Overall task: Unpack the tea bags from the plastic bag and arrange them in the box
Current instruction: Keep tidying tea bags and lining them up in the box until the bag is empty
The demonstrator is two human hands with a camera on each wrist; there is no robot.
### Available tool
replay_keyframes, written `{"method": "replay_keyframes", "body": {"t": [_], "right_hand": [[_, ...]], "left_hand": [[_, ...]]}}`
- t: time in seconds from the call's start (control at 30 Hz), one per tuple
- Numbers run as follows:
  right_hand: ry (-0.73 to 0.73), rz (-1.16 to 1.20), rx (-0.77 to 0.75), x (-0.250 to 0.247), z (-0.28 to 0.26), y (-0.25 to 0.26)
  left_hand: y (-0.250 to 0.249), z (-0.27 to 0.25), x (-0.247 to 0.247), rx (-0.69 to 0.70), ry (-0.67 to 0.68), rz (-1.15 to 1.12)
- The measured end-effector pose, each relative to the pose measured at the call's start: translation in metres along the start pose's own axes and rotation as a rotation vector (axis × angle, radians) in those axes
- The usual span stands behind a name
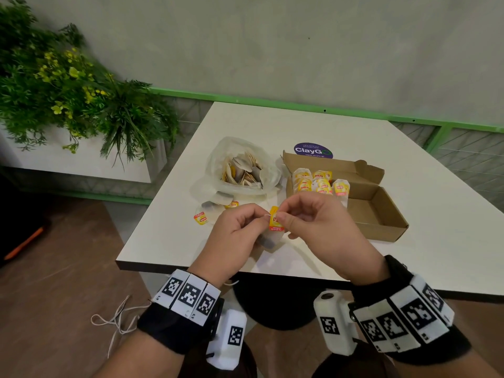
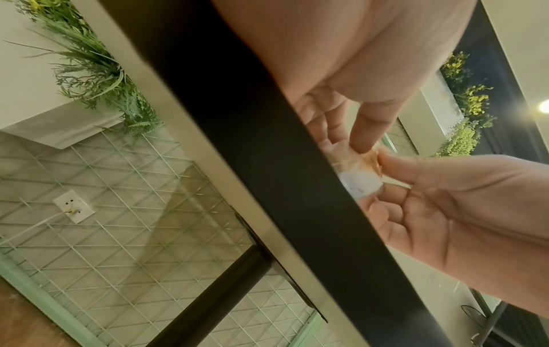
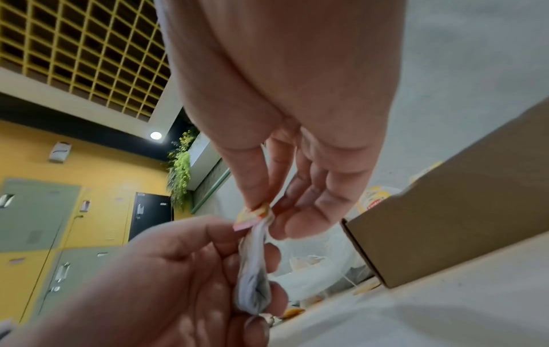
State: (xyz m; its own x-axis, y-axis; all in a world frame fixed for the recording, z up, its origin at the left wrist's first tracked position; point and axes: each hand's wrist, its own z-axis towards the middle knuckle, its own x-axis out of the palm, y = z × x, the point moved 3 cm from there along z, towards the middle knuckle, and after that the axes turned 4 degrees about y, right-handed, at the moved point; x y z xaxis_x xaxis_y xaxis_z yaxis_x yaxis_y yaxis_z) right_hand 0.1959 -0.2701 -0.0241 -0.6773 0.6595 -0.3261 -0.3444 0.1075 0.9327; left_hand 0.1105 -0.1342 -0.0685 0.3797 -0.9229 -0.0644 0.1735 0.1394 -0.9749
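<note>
**Both hands on one tea bag near the desk's front edge**

Left hand (image 1: 234, 236) and right hand (image 1: 313, 227) meet just above the near edge of the white desk (image 1: 409, 186). Both grasp the same tea bag (image 1: 274, 236): right thumb and forefinger pinch its yellow-red tag (image 1: 276, 219), left fingers curl round the pouch below and pinch at the tag's left side. Right wrist view: pouch (image 3: 254, 270) hangs edge-on between the two hands, tag (image 3: 252, 216) at top. Left wrist view: black desk edge (image 2: 267, 164) hides part of the bag (image 2: 359, 178); both thumbs press on it.

Just behind the left hand, loose tea bags (image 1: 210, 211) lie on the desk, toward its left edge, tags showing. Further back, open plastic bag (image 1: 240, 167) with many tea bags inside, crumpled. Right of it, touching or just beside, the open cardboard box (image 1: 381, 211), lid flap folded back. Its left end holds tea bags in the box (image 1: 319, 182) standing in rows, tags up; right end bare cardboard. Behind the box, a purple sticker (image 1: 313, 150) on the desk. Beyond the far-left corner, a planter with greenery (image 1: 68, 91) against the wall.
</note>
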Motion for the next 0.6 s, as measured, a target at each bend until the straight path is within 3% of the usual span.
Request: {"method": "replay_keyframes", "body": {"t": [0.47, 0.6], "right_hand": [[-0.101, -0.015, -0.054, 0.0022, 0.0015, -0.0056], [-0.133, 0.077, -0.023, 0.0008, 0.0019, -0.0068]], "left_hand": [[0.0014, -0.0005, -0.0043, 0.002, -0.015, -0.08], [0.0003, -0.0024, -0.005, -0.01, 0.018, -0.132]]}}
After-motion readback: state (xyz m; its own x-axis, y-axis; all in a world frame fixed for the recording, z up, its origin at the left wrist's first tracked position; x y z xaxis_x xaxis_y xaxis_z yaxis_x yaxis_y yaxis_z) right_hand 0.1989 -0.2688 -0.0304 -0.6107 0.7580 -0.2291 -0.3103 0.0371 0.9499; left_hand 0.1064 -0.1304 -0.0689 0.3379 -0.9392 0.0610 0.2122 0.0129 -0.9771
